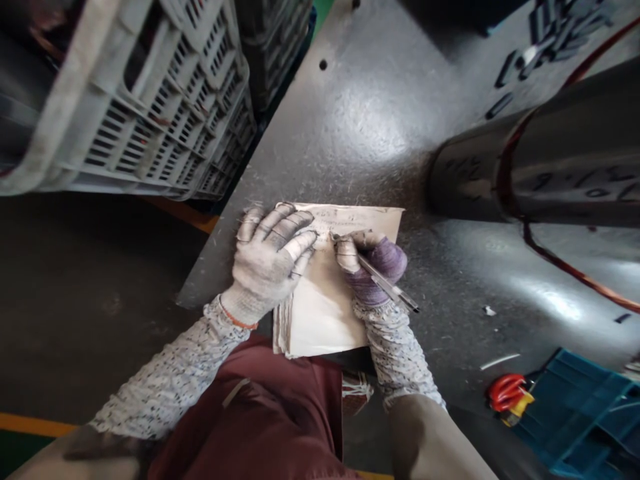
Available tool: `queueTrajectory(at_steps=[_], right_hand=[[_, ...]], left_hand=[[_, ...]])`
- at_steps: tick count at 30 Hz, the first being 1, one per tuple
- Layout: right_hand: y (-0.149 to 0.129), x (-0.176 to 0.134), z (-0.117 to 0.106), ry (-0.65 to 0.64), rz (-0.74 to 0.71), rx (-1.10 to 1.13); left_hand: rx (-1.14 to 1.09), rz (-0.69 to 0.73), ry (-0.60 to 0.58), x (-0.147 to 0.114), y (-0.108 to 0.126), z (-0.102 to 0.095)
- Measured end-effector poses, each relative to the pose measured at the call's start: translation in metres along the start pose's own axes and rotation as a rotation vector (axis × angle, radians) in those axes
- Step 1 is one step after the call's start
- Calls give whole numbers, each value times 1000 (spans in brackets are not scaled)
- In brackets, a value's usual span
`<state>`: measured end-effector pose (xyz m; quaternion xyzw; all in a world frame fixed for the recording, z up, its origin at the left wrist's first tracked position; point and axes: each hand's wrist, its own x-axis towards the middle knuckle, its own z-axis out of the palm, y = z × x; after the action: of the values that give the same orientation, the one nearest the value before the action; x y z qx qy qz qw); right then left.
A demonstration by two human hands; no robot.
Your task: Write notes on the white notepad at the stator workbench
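Note:
An open notebook [330,313] lies at the edge of the metal table, its upper lines covered in handwriting too small to read. My left hand [267,260], in a whitish work glove with taped fingertips, rests flat on the page's left side with its fingers stretched out. In my right hand [373,263], gloved in purple and white, is a pen [387,283], pinched between thumb and fingers. The pen's tip meets the page near the last written line. Patterned sleeves cover both forearms.
A grey slatted plastic crate [165,127] stands at upper left. On the metal table [300,147] lie a dark cylinder [560,153] with marks and a copper-coloured strip, and small dark parts [550,40]. At lower right are a blue bin [570,407] and a red-and-yellow object [510,393].

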<state>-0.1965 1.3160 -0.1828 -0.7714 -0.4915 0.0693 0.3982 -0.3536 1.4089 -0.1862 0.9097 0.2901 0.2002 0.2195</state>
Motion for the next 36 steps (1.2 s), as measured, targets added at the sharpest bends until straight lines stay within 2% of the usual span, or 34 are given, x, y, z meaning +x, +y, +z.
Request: queueTrajectory(at_steps=[6, 8, 12, 16, 22, 26, 30, 36], right_hand=[[3, -4, 2, 80, 89, -23], [4, -5, 3, 74, 77, -23], [3, -3, 3, 43, 6, -3], [1, -2, 2, 89, 18, -32], [1, -2, 3, -27, 115, 67], [1, -4, 3, 13, 104, 31], [4, -7, 3, 189, 111, -36], [2, -6, 2, 132, 111, -48]], left_hand=[[7, -26, -12, 1, 0, 2], [19, -39, -40, 1, 0, 1], [4, -7, -13, 2, 0, 0], [9, 10, 21, 1, -1, 1], [10, -7, -2, -1, -3, 3], [-1, -6, 5, -1, -3, 3], [14, 15, 27, 0, -3, 1], [26, 28, 36, 0, -3, 1]])
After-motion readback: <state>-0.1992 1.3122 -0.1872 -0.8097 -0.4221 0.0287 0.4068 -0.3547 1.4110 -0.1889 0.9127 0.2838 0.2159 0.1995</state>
